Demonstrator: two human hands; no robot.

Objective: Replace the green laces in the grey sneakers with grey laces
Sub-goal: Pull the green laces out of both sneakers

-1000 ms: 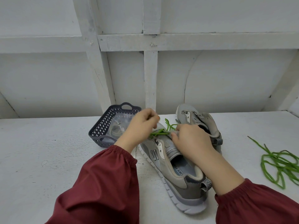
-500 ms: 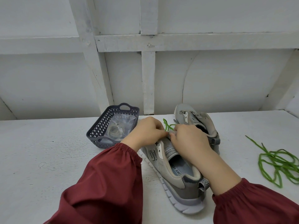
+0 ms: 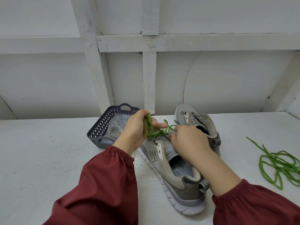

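Observation:
A grey sneaker (image 3: 170,169) lies on the white table in front of me, heel toward me. My left hand (image 3: 136,129) grips a bunch of green lace (image 3: 148,125) that still runs into the shoe's front eyelets. My right hand (image 3: 188,140) holds the shoe's upper near the tongue, fingers curled on it. The second grey sneaker (image 3: 198,122) stands behind, without a lace. A pulled-out green lace (image 3: 279,164) lies loose at the right.
A dark grey perforated basket (image 3: 103,127) stands at the left behind my left hand, with a clear bag of pale laces (image 3: 116,127) in it. A white framed wall rises close behind the table.
My left hand has lifted up and to the left, drawing more green lace out of the shoe. The right hand stays on the upper.

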